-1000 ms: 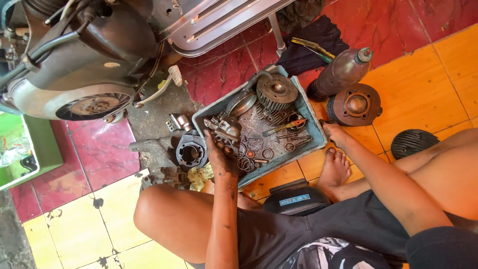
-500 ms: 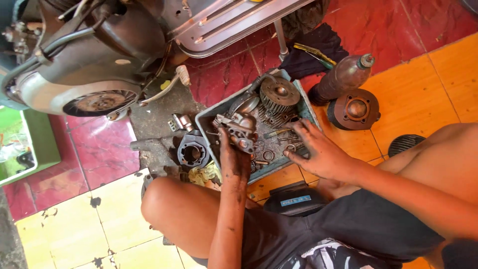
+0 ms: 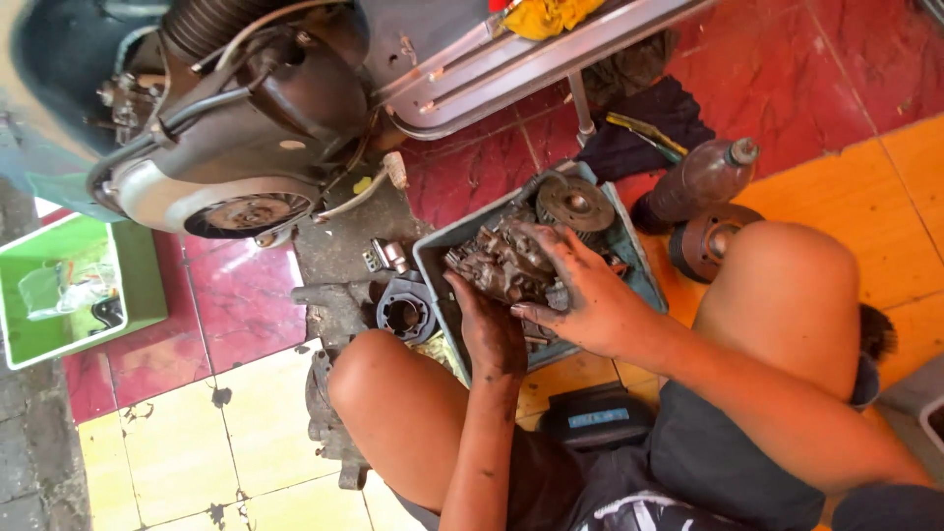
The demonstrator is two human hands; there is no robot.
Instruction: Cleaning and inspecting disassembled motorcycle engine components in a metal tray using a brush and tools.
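A greasy metal engine part (image 3: 501,264) sits between both hands, just above a grey tray (image 3: 433,258) full of oily parts on the floor. The left hand (image 3: 489,329) cups it from below, fingers curled up around its near side; the right hand (image 3: 580,290) lies over its top and right side, fingers spread and pressing on it. Both hands are black with grease. At the far end of the tray lies a round gear wheel (image 3: 575,204). Just left of the tray a dark ring-shaped part (image 3: 405,315) rests on the floor beside small metal bits (image 3: 386,256). Right of the tray a brown bottle (image 3: 693,182) lies tilted, with a round drum (image 3: 710,241) near it by the person's right knee. Farther off, a scooter engine (image 3: 236,167) with its footboard (image 3: 511,69) fills the upper left, and a green tub (image 3: 79,290) stands at the far left. A dark rag (image 3: 644,133) lies beyond the tray on the red tiles.
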